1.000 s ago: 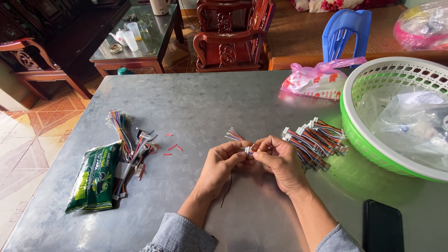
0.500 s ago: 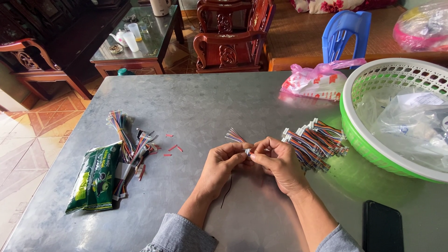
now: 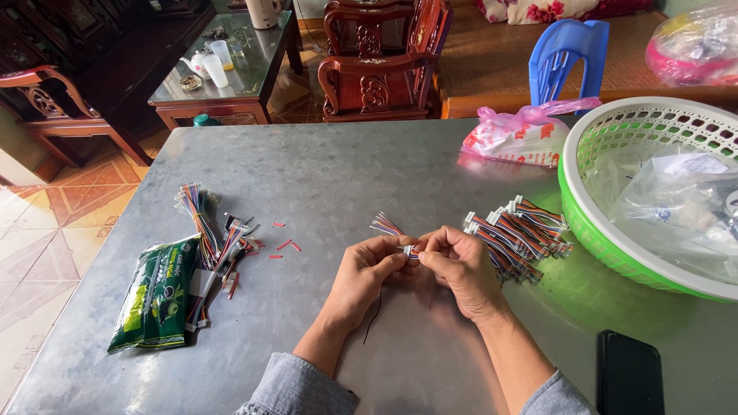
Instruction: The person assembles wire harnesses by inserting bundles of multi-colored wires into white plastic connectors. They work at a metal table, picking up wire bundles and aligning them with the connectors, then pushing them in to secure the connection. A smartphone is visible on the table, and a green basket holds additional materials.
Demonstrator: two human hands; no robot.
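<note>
So the grey metal worktop [image 3: 346,177] fills most of the frame. At the right edge sits a big green and white plastic basket [image 3: 592,223], and inside it there's a heap of clear plastic bags [image 3: 676,200]; can't make out what's in them. Just left of the basket's top edge, a pink plastic bag [image 3: 511,138] lies on the worktop, knotted shut, with something pale inside.

Over on the left there's a flat green packet [image 3: 154,296], and touching its right side a loose bunch of coloured wires [image 3: 204,227] with a few small red scraps [image 3: 283,246] scattered just beside it. A black phone [image 3: 629,376] lies face down in the lower right corner.

Between the hands and the basket is a pile of finished wire bundles [image 3: 519,234] with white plugs on the ends.

Centre of the frame: the left hand [image 3: 365,273] and the right hand [image 3: 461,269] meet fingertip to fingertip, both pinching one small wire bundle [image 3: 392,229], its striped end fanning out to the upper left above the left hand's fingers. A thin dark thread [image 3: 374,315] hangs down below the left hand.
</note>
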